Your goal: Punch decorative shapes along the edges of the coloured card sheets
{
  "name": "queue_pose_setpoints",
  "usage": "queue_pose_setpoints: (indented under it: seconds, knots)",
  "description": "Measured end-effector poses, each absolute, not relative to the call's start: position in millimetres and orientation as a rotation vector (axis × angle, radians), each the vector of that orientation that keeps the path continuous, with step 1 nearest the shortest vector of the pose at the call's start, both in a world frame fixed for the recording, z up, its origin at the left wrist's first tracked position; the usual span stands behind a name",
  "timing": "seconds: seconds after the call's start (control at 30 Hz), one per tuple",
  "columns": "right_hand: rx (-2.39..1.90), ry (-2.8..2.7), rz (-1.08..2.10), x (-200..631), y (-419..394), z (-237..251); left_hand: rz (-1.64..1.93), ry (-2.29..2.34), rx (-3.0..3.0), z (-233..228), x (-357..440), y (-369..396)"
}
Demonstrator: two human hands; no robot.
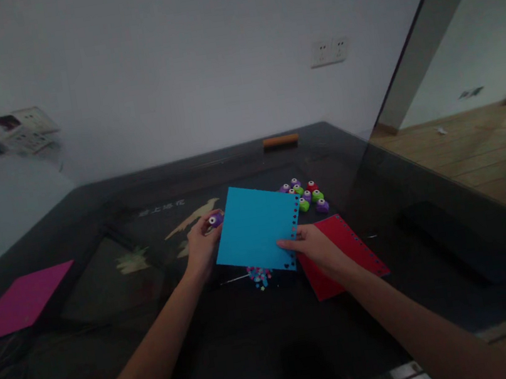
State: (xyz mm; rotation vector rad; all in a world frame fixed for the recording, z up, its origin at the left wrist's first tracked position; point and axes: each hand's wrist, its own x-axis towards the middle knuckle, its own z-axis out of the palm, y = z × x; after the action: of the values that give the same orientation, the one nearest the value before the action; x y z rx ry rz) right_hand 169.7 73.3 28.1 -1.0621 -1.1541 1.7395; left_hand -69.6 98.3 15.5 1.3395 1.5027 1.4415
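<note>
Blue sheet: a square of bright blue paper (256,234) is being held tilted above the middle of the dark table (415,254), with a row of small punched holes running down its right edge.
Left hand: the left hand (201,248) is closing on a small purple paper punch (215,220) at the sheet's far left corner; the thumb is lying over the punch, and whether the paper is sitting in its slot is too small to tell.
Right hand: the right hand (318,249) is pinching the sheet's near right corner, thumb on top, fingers hidden beneath.
Hands together or apart: they are staying apart, one at each side of the sheet.
Punched bits: a little heap of coloured paper bits (259,275) is lying on the table just under the sheet's near edge, partly covered by it.
Red sheet: a red sheet (344,253) with holes along its right edge is lying flat beneath the right hand, partly hidden by the wrist.
Spare punches: a cluster of purple, green and red punches (307,195) is sitting just beyond the blue sheet's far right corner.
Pink sheet: a magenta sheet (18,304) is lying far to the left.
Far edge: an orange-brown block (280,141) is resting by the wall; what it is cannot be made out.
Containers: none is showing.
</note>
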Motion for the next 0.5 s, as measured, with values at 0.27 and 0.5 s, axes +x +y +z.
queue_pose_setpoints:
  seconds: [0.27,0.5]
  knots:
    - [-0.974,-1.052,1.812,166.0,69.6,23.7,1.385,1.142,0.762,12.7,-40.4,35.2]
    - [-0.91,-0.89,1.856,161.9,65.0,29.0,1.263,1.059,0.714,26.1,-21.8,12.3]
